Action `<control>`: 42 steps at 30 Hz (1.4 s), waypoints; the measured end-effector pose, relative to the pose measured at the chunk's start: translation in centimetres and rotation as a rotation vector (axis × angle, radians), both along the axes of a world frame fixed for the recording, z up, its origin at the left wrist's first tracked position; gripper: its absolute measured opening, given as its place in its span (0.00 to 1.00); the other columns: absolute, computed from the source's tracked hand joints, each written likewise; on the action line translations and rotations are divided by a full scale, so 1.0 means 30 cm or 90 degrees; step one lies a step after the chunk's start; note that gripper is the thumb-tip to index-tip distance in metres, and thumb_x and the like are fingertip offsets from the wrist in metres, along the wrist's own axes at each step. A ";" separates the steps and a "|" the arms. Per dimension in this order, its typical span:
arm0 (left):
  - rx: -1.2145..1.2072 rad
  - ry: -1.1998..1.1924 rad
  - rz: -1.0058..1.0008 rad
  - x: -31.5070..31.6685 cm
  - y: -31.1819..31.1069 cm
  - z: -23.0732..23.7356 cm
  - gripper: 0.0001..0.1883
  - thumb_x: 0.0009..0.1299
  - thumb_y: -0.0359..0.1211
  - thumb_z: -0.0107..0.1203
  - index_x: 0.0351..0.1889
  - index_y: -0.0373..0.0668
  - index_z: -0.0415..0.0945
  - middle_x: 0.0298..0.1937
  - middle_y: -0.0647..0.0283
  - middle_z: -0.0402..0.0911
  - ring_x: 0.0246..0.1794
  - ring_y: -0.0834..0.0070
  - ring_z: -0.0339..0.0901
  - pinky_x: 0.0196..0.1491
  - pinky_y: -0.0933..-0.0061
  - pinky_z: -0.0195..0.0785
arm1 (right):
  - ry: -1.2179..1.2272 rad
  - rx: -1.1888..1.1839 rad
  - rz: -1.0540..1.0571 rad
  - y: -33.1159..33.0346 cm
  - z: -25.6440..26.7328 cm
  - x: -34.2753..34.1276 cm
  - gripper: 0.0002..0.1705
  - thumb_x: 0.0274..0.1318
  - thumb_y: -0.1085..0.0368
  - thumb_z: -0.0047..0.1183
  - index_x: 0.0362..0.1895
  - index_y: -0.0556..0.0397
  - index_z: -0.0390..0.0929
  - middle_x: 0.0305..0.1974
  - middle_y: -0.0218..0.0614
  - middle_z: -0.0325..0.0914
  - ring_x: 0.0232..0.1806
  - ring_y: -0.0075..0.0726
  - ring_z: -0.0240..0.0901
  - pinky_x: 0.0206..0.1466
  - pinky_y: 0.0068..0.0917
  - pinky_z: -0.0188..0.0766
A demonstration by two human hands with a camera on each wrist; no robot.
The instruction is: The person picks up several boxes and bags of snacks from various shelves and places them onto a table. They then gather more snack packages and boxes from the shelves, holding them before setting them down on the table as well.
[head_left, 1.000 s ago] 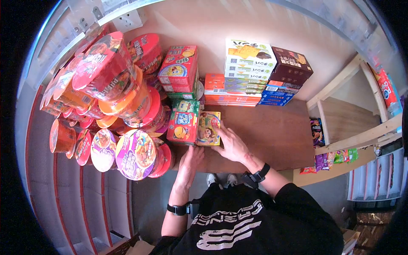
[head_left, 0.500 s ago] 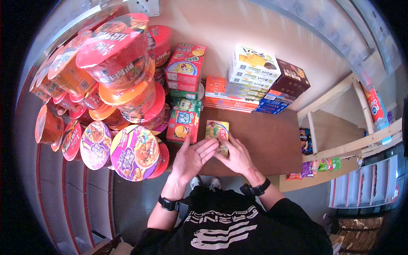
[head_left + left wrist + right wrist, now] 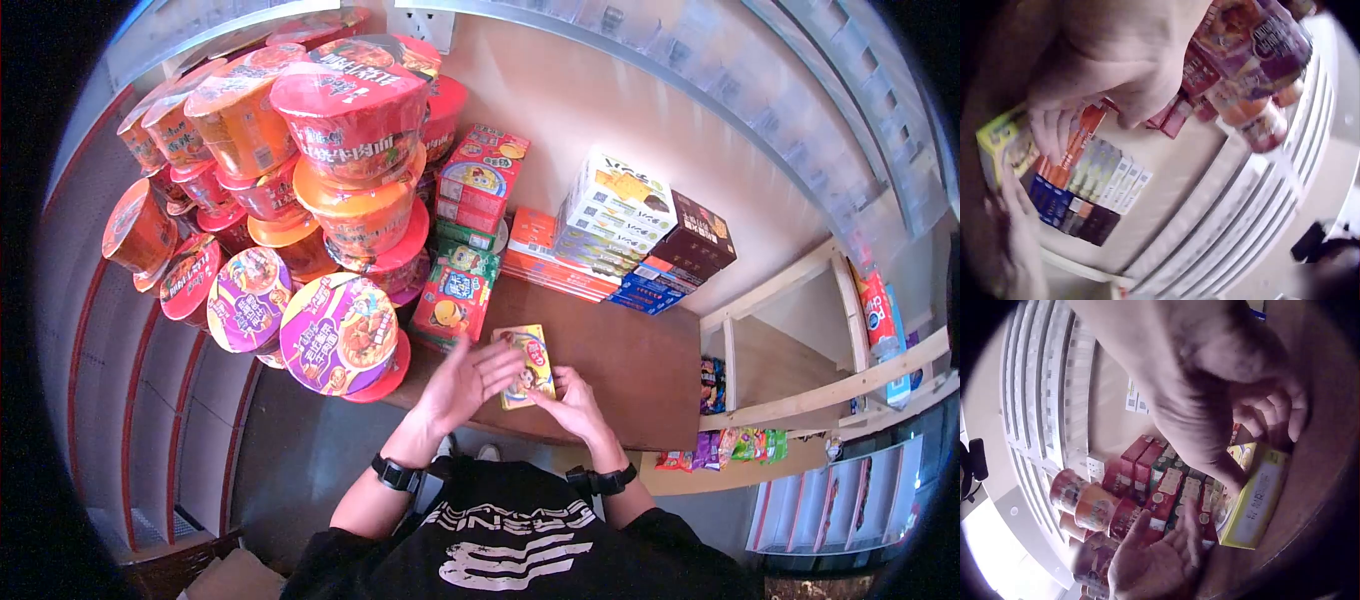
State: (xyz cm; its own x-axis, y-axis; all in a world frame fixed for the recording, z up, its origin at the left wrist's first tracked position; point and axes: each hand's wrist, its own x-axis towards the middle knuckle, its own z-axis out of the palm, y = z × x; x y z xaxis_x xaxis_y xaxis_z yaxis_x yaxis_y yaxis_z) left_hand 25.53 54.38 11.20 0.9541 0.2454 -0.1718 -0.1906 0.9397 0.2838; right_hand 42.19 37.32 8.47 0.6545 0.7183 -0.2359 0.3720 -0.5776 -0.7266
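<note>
My right hand [image 3: 578,408] holds a small yellow snack box [image 3: 537,362] with a cartoon face, its thumb on the near edge and fingers at the right side. In the right wrist view the thumb lies against the yellow box [image 3: 1260,500], whose printed side panel shows. My left hand [image 3: 458,388] has straight fingers and an upturned palm, and its fingertips overlap the box's left part in the head view. Just behind the left hand stands a red and green snack box [image 3: 455,300] at the front of a row of similar boxes.
Noodle tubs [image 3: 345,335] are piled high on the left. At the back stand red boxes [image 3: 483,175], white cracker boxes [image 3: 612,215], a brown box [image 3: 700,235] and blue boxes [image 3: 648,288]. A wooden frame [image 3: 840,395] borders the brown shelf [image 3: 625,380] on the right.
The yellow box has moved from beside the red and green box toward the right and the shelf's front edge, with my right hand. My left hand has left that box's near end and turned palm up.
</note>
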 end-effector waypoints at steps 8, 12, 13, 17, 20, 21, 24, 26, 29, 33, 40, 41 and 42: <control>0.743 0.363 -0.101 -0.104 -0.090 -0.105 0.25 0.73 0.46 0.50 0.54 0.32 0.73 0.47 0.55 0.82 0.50 0.69 0.77 0.55 0.70 0.68 | 0.085 0.044 0.067 -0.074 0.029 -0.029 0.29 0.46 0.55 0.69 0.46 0.63 0.74 0.42 0.46 0.81 0.43 0.41 0.79 0.48 0.34 0.73; 0.868 0.298 -0.156 -0.075 -0.114 -0.058 0.32 0.72 0.45 0.53 0.66 0.33 0.62 0.56 0.51 0.75 0.56 0.67 0.74 0.56 0.70 0.68 | 0.031 0.062 0.118 -0.107 0.000 -0.035 0.24 0.52 0.59 0.65 0.47 0.59 0.70 0.43 0.41 0.78 0.42 0.35 0.77 0.44 0.31 0.74; 1.006 0.303 -0.058 -0.069 -0.128 -0.081 0.36 0.71 0.46 0.54 0.70 0.35 0.57 0.57 0.49 0.73 0.56 0.66 0.73 0.53 0.69 0.70 | 0.123 0.105 0.090 -0.110 0.008 -0.040 0.23 0.55 0.61 0.63 0.49 0.57 0.67 0.44 0.40 0.77 0.42 0.33 0.76 0.42 0.29 0.75; 0.802 0.114 0.034 -0.069 -0.133 -0.093 0.38 0.73 0.45 0.52 0.74 0.38 0.47 0.65 0.51 0.66 0.58 0.67 0.71 0.56 0.69 0.68 | 0.332 0.212 -0.004 -0.091 0.093 -0.042 0.29 0.58 0.64 0.59 0.58 0.52 0.58 0.45 0.37 0.75 0.41 0.29 0.74 0.41 0.27 0.74; 0.623 0.092 0.064 -0.113 -0.119 -0.008 0.35 0.75 0.41 0.49 0.74 0.38 0.47 0.64 0.55 0.68 0.58 0.70 0.71 0.60 0.69 0.64 | 0.343 0.325 -0.023 -0.012 0.175 -0.023 0.34 0.58 0.65 0.59 0.64 0.51 0.57 0.46 0.39 0.75 0.46 0.28 0.73 0.48 0.26 0.71; 0.561 0.112 0.054 -0.132 -0.103 -0.011 0.33 0.76 0.41 0.47 0.73 0.37 0.48 0.65 0.56 0.67 0.61 0.69 0.68 0.63 0.68 0.61 | 0.357 0.346 -0.020 0.028 0.207 -0.019 0.35 0.58 0.65 0.60 0.65 0.51 0.57 0.46 0.39 0.75 0.47 0.28 0.73 0.49 0.26 0.71; 0.484 0.176 0.074 -0.160 -0.096 -0.035 0.32 0.76 0.38 0.47 0.72 0.35 0.49 0.63 0.57 0.70 0.58 0.72 0.71 0.62 0.68 0.62 | 0.320 0.373 0.044 0.167 0.286 -0.028 0.36 0.58 0.64 0.60 0.67 0.52 0.57 0.40 0.35 0.78 0.41 0.26 0.75 0.44 0.24 0.72; 0.643 0.321 0.247 -0.159 -0.108 -0.059 0.33 0.76 0.39 0.48 0.72 0.34 0.47 0.64 0.53 0.69 0.60 0.68 0.71 0.64 0.68 0.60 | 0.299 0.352 0.057 0.256 0.302 -0.051 0.36 0.58 0.63 0.60 0.67 0.51 0.57 0.37 0.35 0.78 0.37 0.25 0.76 0.38 0.22 0.72; 0.713 0.340 0.280 -0.160 -0.096 -0.050 0.41 0.73 0.42 0.52 0.72 0.28 0.41 0.68 0.36 0.58 0.71 0.57 0.57 0.70 0.65 0.51 | 0.291 0.336 0.058 0.364 0.298 -0.095 0.36 0.58 0.62 0.60 0.65 0.58 0.58 0.35 0.37 0.77 0.34 0.25 0.75 0.33 0.21 0.72; 0.951 0.457 0.255 -0.165 -0.084 0.035 0.47 0.71 0.45 0.53 0.70 0.20 0.35 0.73 0.30 0.37 0.77 0.48 0.35 0.75 0.61 0.34 | 0.099 0.261 0.100 0.418 0.275 -0.135 0.35 0.60 0.53 0.57 0.64 0.60 0.61 0.40 0.46 0.75 0.41 0.37 0.75 0.43 0.33 0.73; 1.051 0.429 0.285 -0.107 -0.095 0.047 0.51 0.67 0.37 0.55 0.69 0.21 0.24 0.73 0.29 0.25 0.76 0.44 0.24 0.75 0.60 0.26 | -0.104 0.283 0.071 0.487 0.260 -0.212 0.49 0.63 0.47 0.49 0.71 0.69 0.39 0.63 0.66 0.58 0.66 0.61 0.56 0.68 0.42 0.54; 1.063 0.429 0.290 -0.101 -0.098 0.044 0.52 0.67 0.37 0.55 0.69 0.21 0.23 0.73 0.29 0.25 0.76 0.44 0.24 0.75 0.59 0.25 | 0.036 0.234 0.084 0.473 0.278 -0.211 0.54 0.64 0.47 0.47 0.69 0.76 0.29 0.64 0.66 0.58 0.67 0.59 0.58 0.69 0.39 0.55; 1.078 0.424 0.295 -0.093 -0.101 0.036 0.52 0.66 0.36 0.55 0.69 0.21 0.23 0.73 0.29 0.25 0.76 0.43 0.23 0.75 0.58 0.24 | 0.074 0.255 0.096 0.472 0.278 -0.221 0.52 0.65 0.47 0.47 0.71 0.70 0.29 0.62 0.59 0.64 0.62 0.50 0.67 0.62 0.37 0.64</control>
